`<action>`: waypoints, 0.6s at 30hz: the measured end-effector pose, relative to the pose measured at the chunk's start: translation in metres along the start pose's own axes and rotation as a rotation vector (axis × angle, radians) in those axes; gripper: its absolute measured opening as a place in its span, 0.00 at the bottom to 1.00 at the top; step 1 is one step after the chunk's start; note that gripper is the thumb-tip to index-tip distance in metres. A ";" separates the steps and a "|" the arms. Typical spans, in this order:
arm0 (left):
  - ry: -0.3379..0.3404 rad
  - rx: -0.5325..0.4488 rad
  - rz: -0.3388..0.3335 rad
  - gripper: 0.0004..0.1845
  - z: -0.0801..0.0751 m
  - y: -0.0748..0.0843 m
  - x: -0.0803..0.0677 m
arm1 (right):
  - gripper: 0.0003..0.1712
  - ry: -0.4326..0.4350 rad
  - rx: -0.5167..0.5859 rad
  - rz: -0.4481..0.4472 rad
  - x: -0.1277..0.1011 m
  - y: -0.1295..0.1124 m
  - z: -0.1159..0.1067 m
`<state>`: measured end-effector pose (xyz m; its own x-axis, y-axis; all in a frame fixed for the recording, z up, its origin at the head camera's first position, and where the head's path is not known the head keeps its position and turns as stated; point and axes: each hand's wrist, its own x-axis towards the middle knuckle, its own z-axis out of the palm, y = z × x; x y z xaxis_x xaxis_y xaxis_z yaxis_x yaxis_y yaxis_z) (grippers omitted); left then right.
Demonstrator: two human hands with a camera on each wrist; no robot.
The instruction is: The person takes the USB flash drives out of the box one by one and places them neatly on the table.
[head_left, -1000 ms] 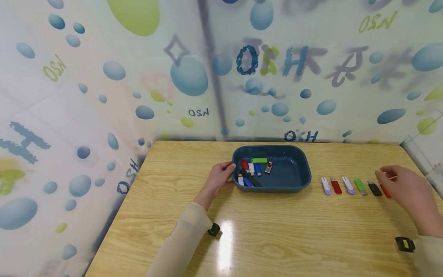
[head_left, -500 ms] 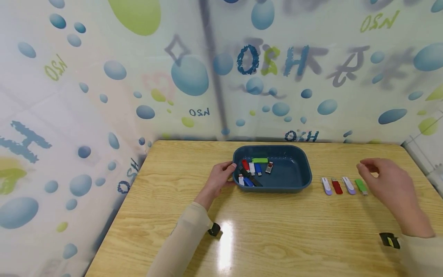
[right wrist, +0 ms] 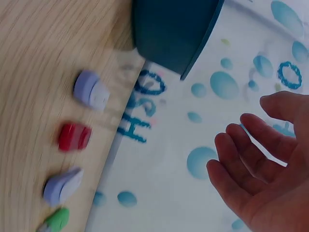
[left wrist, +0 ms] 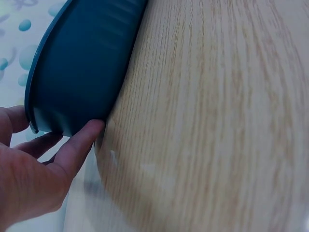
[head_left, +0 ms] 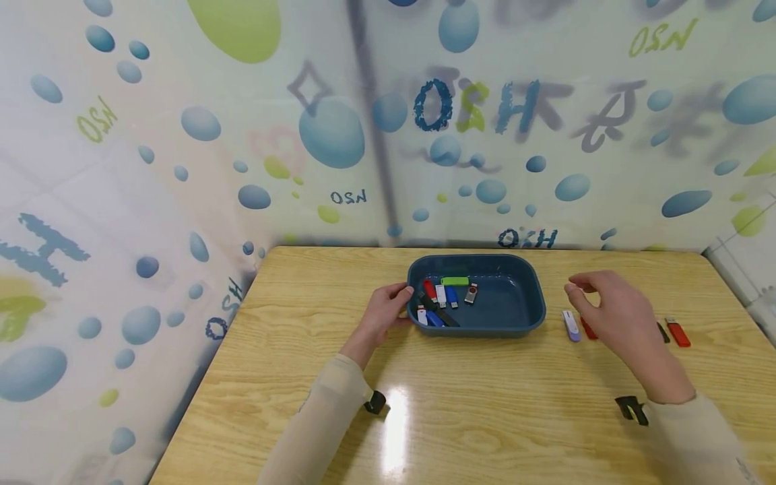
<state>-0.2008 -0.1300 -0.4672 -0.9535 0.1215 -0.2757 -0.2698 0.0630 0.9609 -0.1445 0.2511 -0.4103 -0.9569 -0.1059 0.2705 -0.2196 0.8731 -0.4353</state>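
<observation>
My left hand (head_left: 383, 311) grips the left end of a dark blue plastic bin (head_left: 506, 311), thumb over the rim and fingers against the outer wall, as the left wrist view also shows. Several USB sticks lie in the bin's left half, among them a green one (head_left: 455, 281) and a red one (head_left: 430, 290). Above a row of USB sticks right of the bin hovers my right hand (head_left: 618, 315), fingers loosely bent and holding nothing. Nearest to it are a white-and-purple stick (head_left: 571, 327) and a red stick (right wrist: 74, 137). The hand hides the row's middle in the head view.
At the row's right end lie a black stick (head_left: 663, 332) and another red stick (head_left: 677, 333). A green stick (right wrist: 57, 220) shows in the right wrist view. The wooden table (head_left: 485, 404) meets a patterned curtain (head_left: 327, 222) along its back edge.
My right hand has moved left along the row, from its right-end red stick to over the sticks near the bin. The left hand and the bin have stayed in place.
</observation>
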 end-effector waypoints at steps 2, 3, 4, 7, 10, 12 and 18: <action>-0.001 0.006 0.004 0.25 0.000 0.000 0.000 | 0.20 -0.001 0.010 -0.021 0.003 -0.009 0.005; -0.002 0.007 0.004 0.25 0.000 0.000 0.000 | 0.20 -0.003 0.015 -0.031 0.005 -0.013 0.008; -0.001 0.009 0.003 0.25 0.001 0.000 0.000 | 0.20 -0.003 0.020 -0.044 0.006 -0.017 0.010; -0.003 0.009 0.002 0.25 0.000 0.000 0.000 | 0.17 -0.017 0.036 -0.072 0.013 -0.030 0.018; -0.006 0.009 0.005 0.25 0.000 0.000 0.000 | 0.16 -0.053 0.036 -0.078 0.020 -0.042 0.026; -0.006 0.010 0.004 0.25 0.000 0.000 0.001 | 0.17 -0.076 0.029 -0.077 0.025 -0.048 0.032; -0.005 0.019 -0.007 0.25 -0.001 0.000 0.000 | 0.18 -0.149 0.022 -0.065 0.038 -0.062 0.051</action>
<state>-0.2014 -0.1306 -0.4668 -0.9510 0.1257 -0.2824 -0.2735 0.0829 0.9583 -0.1770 0.1683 -0.4170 -0.9578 -0.2325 0.1691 -0.2844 0.8519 -0.4398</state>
